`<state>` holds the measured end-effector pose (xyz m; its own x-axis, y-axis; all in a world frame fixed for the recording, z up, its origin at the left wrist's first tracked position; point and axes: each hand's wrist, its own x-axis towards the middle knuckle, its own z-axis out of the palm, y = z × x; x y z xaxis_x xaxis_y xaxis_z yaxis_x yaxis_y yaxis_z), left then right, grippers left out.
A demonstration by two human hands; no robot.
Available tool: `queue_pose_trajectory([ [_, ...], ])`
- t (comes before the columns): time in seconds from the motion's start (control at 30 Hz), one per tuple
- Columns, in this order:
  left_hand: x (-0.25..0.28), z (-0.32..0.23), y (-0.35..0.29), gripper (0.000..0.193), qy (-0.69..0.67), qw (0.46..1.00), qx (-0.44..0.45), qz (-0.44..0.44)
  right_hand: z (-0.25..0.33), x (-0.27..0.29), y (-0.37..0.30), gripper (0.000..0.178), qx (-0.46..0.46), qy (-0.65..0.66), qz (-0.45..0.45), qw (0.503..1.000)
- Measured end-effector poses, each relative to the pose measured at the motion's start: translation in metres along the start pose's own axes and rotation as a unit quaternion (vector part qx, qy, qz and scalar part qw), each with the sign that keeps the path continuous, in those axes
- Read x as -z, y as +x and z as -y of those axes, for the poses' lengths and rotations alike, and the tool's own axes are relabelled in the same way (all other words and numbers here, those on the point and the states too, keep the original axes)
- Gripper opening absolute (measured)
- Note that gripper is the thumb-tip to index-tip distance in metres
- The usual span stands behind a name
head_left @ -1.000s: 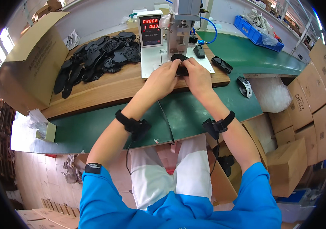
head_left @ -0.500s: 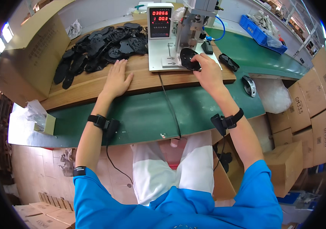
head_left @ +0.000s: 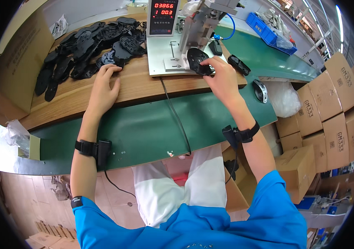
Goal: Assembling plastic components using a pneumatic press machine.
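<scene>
My right hand (head_left: 222, 79) pinches a black oval plastic plate with holes (head_left: 197, 60) and holds it tilted at the front of a small bench press (head_left: 199, 27). At the edge of a heap of similar black plastic parts (head_left: 81, 45), my left hand (head_left: 103, 89) has its fingertips on or right beside the nearest piece (head_left: 111, 58). Its thumb stands apart from the bent fingers. The press rises from a white base plate (head_left: 157, 62) that carries a small metal block (head_left: 176, 64) and a counter box with red digits (head_left: 163, 18).
The wooden board (head_left: 137, 85) lies on a green table (head_left: 143, 124). A cardboard box (head_left: 15, 66) flanks the heap on the left. On the right are a black glossy part (head_left: 239, 65), a black-and-silver part (head_left: 260, 91), a blue crate (head_left: 264, 33) and stacked cartons (head_left: 322, 112). A cable (head_left: 172, 112) crosses the table edge.
The view has shifted, moving the scene leftward. My left hand's fingers have gone from lying flat on the board to bending at a black piece. My right hand still holds the plate by the press.
</scene>
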<state>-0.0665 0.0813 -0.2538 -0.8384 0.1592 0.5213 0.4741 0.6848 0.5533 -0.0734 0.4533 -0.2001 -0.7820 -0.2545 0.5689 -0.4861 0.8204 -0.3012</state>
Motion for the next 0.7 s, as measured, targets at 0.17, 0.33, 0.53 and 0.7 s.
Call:
queue_pose_trajectory([
  [0.17,0.001,0.002,-0.005,0.027,0.055,0.998,-0.035,-0.023,0.004,-0.002,-0.002,0.031,-0.014,0.003,0.000,1.000],
  [0.33,-0.001,0.012,0.005,0.027,0.090,0.994,-0.048,-0.033,-0.006,-0.002,0.007,0.031,0.018,-0.018,-0.011,1.000],
  [0.53,0.001,0.010,0.002,0.027,0.109,0.993,-0.033,-0.024,-0.006,-0.008,0.007,0.030,0.029,-0.031,-0.010,0.999],
  [0.7,0.000,0.008,0.002,0.027,0.090,0.995,-0.024,-0.026,-0.007,-0.004,0.005,0.030,0.031,-0.033,-0.006,0.999],
])
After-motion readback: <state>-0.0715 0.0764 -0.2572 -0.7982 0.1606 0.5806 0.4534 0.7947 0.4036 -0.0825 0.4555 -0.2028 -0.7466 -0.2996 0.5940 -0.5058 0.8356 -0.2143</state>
